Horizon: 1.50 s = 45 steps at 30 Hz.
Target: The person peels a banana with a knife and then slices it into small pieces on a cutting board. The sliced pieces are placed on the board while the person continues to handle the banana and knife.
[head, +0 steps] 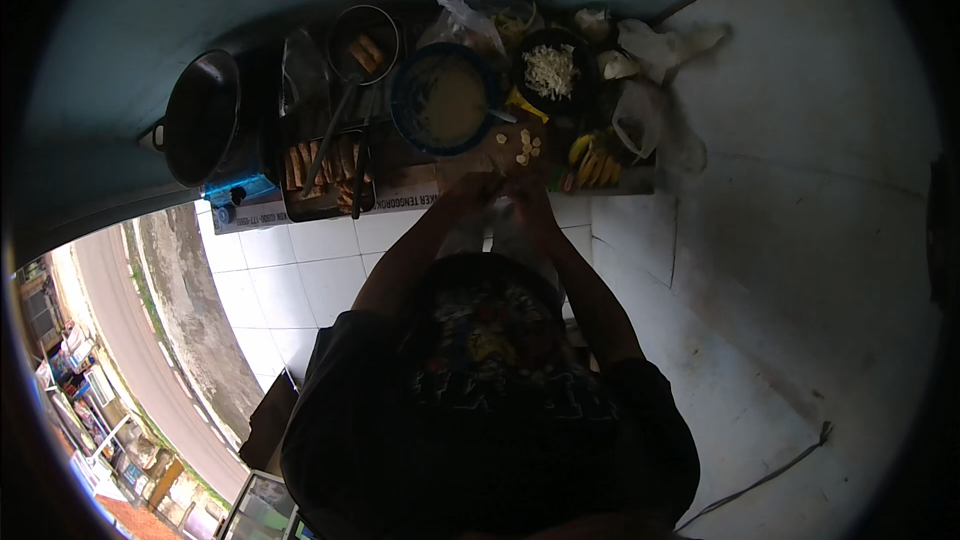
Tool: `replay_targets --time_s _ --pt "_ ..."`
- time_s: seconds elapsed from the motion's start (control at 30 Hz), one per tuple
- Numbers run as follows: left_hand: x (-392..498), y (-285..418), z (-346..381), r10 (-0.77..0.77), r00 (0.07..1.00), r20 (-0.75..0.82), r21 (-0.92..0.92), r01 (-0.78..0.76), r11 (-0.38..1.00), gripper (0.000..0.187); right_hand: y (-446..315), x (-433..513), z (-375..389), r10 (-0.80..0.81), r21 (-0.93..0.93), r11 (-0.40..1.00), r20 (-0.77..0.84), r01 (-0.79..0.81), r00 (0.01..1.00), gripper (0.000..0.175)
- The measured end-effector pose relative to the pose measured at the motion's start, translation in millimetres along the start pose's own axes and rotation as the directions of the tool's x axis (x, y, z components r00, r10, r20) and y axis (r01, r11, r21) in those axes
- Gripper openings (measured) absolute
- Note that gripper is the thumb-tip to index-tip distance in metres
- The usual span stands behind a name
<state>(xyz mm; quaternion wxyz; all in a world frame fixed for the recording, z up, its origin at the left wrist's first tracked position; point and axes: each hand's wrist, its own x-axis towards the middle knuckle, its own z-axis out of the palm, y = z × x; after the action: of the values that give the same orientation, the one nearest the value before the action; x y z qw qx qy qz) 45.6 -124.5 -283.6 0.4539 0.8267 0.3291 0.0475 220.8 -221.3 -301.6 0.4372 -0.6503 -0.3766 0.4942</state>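
In dim light, my left hand (pixel 476 189) and my right hand (pixel 532 200) are close together at the table's front edge. Their fingers are too dark to show what, if anything, they hold. Just beyond them, several pale round slices (pixel 526 147) lie on a brown board (pixel 469 166). A blue basin (pixel 405 124) of pale batter stands behind my left hand, with a light-coloured handle (pixel 502 115) leaning over its rim. To the right of my right hand lies a bunch of small yellow bananas (pixel 598 167).
A dark bowl of white shreds (pixel 551 73) and plastic bags (pixel 637 120) stand at the back right. On the left are a tray of browned fried pieces (pixel 322 165) with tongs (pixel 330 139), a strainer (pixel 365 45), and a wok (pixel 202 116) over a blue stove (pixel 238 190).
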Motion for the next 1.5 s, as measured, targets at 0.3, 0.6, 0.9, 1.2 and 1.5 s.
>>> replay_targets --time_s 0.3,0.6,0.9,1.2,1.5 --pt "14.8 -17.5 15.0 -0.092 0.993 0.073 -0.511 0.117 0.851 0.016 -58.5 -5.3 -17.1 0.220 0.197 0.948 0.165 -0.251 0.961 0.039" --pt "27.2 -20.2 25.7 -0.339 0.871 0.355 -0.924 0.382 0.016 0.016 -34.8 14.8 -8.0 -0.052 0.214 0.976 0.099 0.030 0.994 0.037" --pt "42.3 -12.0 38.3 -0.648 0.752 0.121 -0.914 0.338 0.222 0.033 -74.8 22.6 -10.0 0.253 0.428 0.872 0.018 -0.237 0.967 0.030" --pt "38.0 32.6 24.7 -0.528 0.806 -0.268 -0.451 0.380 0.808 0.067 -83.1 10.8 -28.4 0.213 0.047 0.977 -0.057 -0.210 0.975 0.037" --pt "55.1 -25.8 69.0 0.309 0.929 -0.204 0.667 -0.099 0.738 0.079 -18.1 -40.7 -47.6 0.387 0.093 0.920 -0.060 -0.380 0.920 0.046"
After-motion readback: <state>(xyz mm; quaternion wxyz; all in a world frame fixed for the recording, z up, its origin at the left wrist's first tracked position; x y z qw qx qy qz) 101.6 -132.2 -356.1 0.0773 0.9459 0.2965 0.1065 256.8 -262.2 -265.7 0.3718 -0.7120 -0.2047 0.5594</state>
